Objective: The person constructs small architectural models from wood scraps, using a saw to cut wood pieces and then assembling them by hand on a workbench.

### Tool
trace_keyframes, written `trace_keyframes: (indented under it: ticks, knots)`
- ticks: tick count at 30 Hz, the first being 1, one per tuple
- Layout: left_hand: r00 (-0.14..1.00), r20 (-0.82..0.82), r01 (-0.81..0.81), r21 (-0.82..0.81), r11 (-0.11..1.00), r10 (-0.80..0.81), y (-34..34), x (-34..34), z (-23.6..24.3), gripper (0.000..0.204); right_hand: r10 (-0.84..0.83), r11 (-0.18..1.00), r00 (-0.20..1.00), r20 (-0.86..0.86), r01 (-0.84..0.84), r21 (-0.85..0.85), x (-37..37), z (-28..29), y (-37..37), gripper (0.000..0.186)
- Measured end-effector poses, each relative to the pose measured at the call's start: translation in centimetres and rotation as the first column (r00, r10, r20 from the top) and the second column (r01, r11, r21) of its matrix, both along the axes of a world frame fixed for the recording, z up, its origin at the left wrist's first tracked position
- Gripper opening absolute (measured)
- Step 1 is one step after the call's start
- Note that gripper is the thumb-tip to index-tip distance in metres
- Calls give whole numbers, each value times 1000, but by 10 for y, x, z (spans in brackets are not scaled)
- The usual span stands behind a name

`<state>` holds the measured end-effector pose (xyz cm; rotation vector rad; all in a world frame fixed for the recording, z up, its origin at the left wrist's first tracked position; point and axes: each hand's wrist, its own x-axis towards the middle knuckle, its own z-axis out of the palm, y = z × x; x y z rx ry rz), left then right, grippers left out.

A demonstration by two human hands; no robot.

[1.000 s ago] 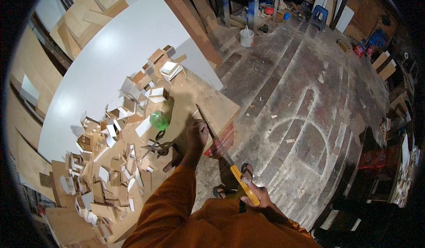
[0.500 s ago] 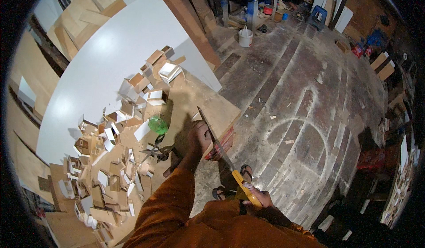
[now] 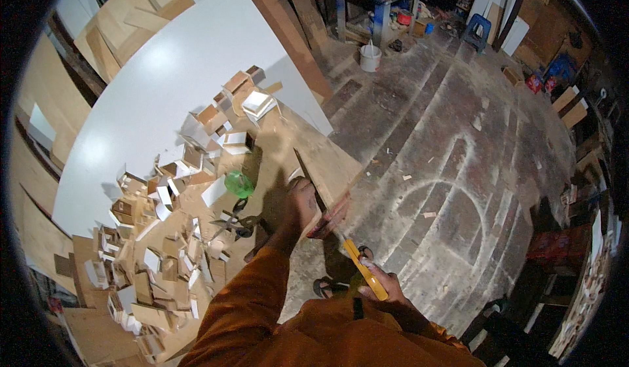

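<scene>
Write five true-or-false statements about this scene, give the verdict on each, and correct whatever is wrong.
1. The right hand has its grip closed on a yellow-handled tool. True.
2. Both hands are on the yellow handle. False: the left hand is farther forward, beside the blade.
3. A green plastic item lies near some dark hand tools. True.
4. The person is dressed in bright green. False: the sleeves are orange-brown.
5. A white bucket stands on the floor, near a blue table. True.
</scene>
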<state>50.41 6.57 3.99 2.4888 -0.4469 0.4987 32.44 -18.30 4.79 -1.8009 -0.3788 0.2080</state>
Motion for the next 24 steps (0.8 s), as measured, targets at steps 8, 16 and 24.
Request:
trace_keyframes:
  ticks: [8,16,24]
  knots:
    - [998,-50,-43,-136,990,37,5,4,-41,12,19,995,992,126,-6,-102,-6,-21,-1,66]
    - [994,-9,-105,-64,992,105,-9,-4,-20,4,-74,993,980,185,90,-75,-15,-39,-3,75]
    - [986,72,-141,-148,979,153,-21,6,-40,9,-55,964,931,-360,-44,-262,-10,-3,-7,76]
